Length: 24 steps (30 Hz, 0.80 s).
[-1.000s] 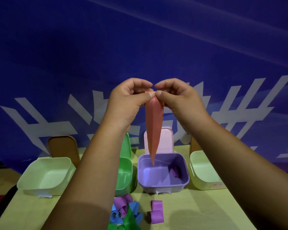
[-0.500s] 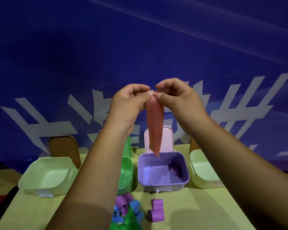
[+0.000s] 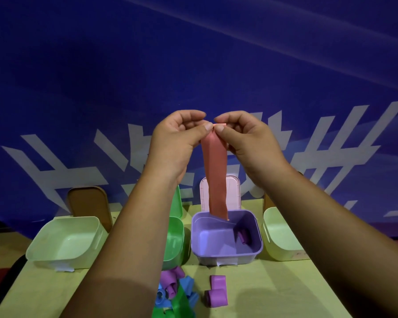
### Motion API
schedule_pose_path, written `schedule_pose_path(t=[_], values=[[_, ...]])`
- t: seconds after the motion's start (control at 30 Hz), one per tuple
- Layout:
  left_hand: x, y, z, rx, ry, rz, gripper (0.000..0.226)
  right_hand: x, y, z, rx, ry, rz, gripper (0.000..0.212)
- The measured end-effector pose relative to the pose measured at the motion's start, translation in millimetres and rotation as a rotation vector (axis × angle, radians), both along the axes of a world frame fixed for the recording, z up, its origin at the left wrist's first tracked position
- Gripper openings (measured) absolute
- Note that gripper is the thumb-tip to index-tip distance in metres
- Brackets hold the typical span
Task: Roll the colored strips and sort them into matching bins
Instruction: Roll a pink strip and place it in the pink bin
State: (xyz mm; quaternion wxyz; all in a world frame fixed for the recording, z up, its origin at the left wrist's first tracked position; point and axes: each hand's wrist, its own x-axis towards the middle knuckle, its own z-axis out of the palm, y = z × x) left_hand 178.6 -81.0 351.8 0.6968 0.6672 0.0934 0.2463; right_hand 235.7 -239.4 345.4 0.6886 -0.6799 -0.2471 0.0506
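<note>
We are pinching the pink strip's (image 3: 215, 175) top with both hands (image 3: 177, 138) (image 3: 246, 138); one roll, perhaps more, is sitting in the purple bin (image 3: 225, 257), loose pieces (image 3: 177, 292) are waiting

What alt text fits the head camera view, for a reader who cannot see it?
A person's left hand and right hand pinch the top end of a long salmon-pink flat strip, which hangs down before an open purple plastic bin. That bin holds one purple roll; loose purple, blue and green strips lie nearer on the yellow table.
</note>
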Motion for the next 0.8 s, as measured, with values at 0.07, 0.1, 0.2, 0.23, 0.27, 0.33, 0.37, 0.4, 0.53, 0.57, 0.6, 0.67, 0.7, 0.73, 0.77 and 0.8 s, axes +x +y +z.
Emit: schedule_pose_path(t=[0.07, 0.1, 0.2, 0.23, 0.27, 0.33, 0.37, 0.4, 0.53, 0.57, 0.6, 0.67, 0.7, 0.73, 0.77, 0.8], values=[[0, 0, 1, 0.007, -0.001, 0.007, 0.025, -2, 1, 1, 0.006, -0.005, 0.001, 0.012], [0, 0, 1, 0.004, -0.002, 0.009, 0.025, -2, 1, 1, 0.012, -0.004, 0.003, 0.012], [-1, 1, 0, -0.001, -0.005, 0.001, 0.025, -3, 2, 1, 0.032, 0.005, -0.018, 0.011], [-1, 0, 0, 0.003, -0.001, -0.005, 0.025, -3, 2, 1, 0.029, 0.004, -0.034, 0.01], [-2, 0, 0, 0.001, 0.003, -0.012, 0.025, -4, 2, 2, 0.022, 0.003, -0.045, 0.009], [-4, -2, 0, -0.029, 0.009, -0.026, 0.024, -4, 2, 1, 0.007, -0.001, -0.05, 0.009], [-5, -3, 1, -0.044, 0.016, -0.032, 0.024, -4, 2, 2, -0.002, -0.005, -0.052, 0.009], [-6, -3, 1, -0.053, 0.025, -0.036, 0.024, -4, 3, 2, -0.01, -0.011, -0.053, 0.009], [-8, -2, -1, -0.053, 0.057, -0.038, 0.023, -4, 2, 2, -0.03, -0.019, -0.061, 0.01], [-9, -1, -2, -0.053, 0.057, -0.033, 0.022, -5, 2, 3, -0.029, -0.017, -0.06, 0.011], [-9, -1, -2, -0.054, 0.055, -0.029, 0.022, -5, 2, 3, -0.03, -0.015, -0.059, 0.011], [-10, -2, -1, -0.059, 0.048, -0.023, 0.022, -7, 2, 3, -0.03, -0.015, -0.057, 0.012], [-11, -2, -1, -0.059, 0.045, -0.02, 0.022, -7, 2, 4, -0.026, -0.013, -0.054, 0.013], [-11, -2, 0, -0.056, 0.043, -0.018, 0.023, -7, 2, 4, -0.02, -0.007, -0.05, 0.014], [-11, -2, 0, -0.055, 0.039, -0.015, 0.024, -7, 2, 4, -0.01, 0.004, -0.046, 0.015], [-12, -3, 0, -0.059, 0.034, -0.012, 0.024, -7, 2, 4, 0.004, 0.021, -0.04, 0.016]])
